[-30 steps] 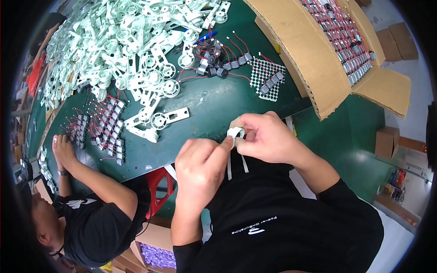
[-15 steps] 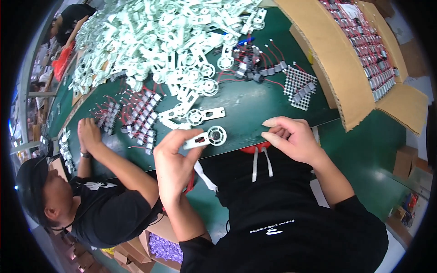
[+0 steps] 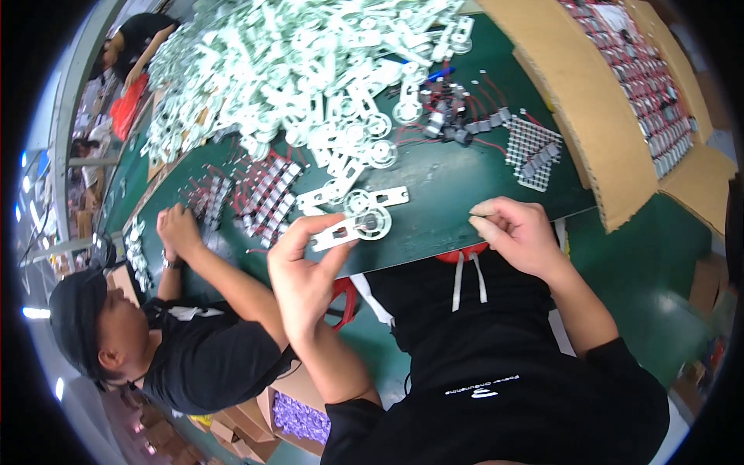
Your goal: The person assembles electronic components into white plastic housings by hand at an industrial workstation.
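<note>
My left hand (image 3: 304,271) pinches a white plastic part (image 3: 333,235) by its flat handle, between thumb and fingers. The part has a slotted handle and a spoked ring with a dark centre, held just above the table's near edge. Behind it lie similar white parts (image 3: 391,195) on the green table. My right hand (image 3: 521,236) hovers over the table edge to the right, fingers curled and thumb drawn close to the index finger. Whatever may be between those fingertips is too small to make out.
A large heap of white plastic parts (image 3: 287,70) covers the far table. Small grey motors with red wires (image 3: 267,198) lie left, more motors (image 3: 449,116) right beside a white grid (image 3: 535,147). An open carton (image 3: 558,85) stands right. A co-worker (image 3: 209,341) sits at left.
The whole view has shifted, so the scene sits further right. My right thumb and index finger have come closer together. My left hand still holds the white part, its ring turned slightly.
</note>
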Demonstrator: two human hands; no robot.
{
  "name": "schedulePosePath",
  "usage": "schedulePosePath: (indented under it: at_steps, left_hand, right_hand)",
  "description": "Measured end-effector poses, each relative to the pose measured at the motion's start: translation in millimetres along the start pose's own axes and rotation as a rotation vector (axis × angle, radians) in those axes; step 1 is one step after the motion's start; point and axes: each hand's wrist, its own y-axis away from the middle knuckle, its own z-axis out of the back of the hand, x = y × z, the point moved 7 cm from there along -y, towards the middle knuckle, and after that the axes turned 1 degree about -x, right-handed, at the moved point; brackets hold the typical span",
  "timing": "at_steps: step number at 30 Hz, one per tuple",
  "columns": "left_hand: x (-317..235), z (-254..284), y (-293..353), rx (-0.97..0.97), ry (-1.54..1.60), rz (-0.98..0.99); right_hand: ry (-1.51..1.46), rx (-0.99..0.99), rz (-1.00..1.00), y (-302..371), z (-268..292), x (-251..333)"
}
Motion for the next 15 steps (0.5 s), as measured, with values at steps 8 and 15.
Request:
schedulePosePath:
  at_steps: [8,15]
  left_hand:
    - [58,77,-49,-0.663,-0.549,-0.027]
    - [0,-25,-50,-0.391,-0.556,-0.304]
  right_hand:
    - [0.017,-0.041,0.045,0,-2,-1]
    - [0.109,-0.275,0.066,2,17,3]
